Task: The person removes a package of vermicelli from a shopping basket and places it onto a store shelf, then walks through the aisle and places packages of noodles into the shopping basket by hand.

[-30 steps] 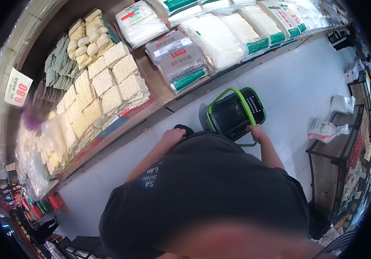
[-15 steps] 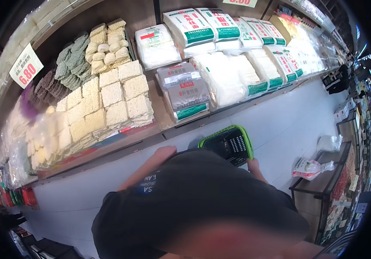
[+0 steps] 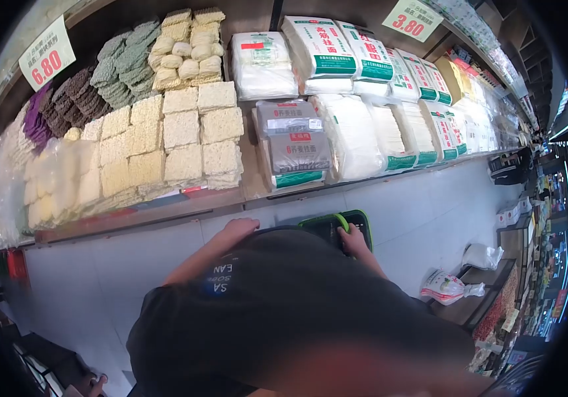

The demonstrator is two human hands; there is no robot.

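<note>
Reaching down, the right hand (image 3: 353, 239) grips the green handle (image 3: 343, 220) — basket (image 3: 359, 220) beneath its fingers. The left hand (image 3: 238, 229) juts forward — fingers open or closed, I cannot tell.

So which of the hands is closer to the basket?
Right: the right hand holds the green handle of the basket, while the left hand is apart, to its left.

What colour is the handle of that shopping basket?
Bright green. The basket handle shows best in the head view, at the person's right hand.
</note>
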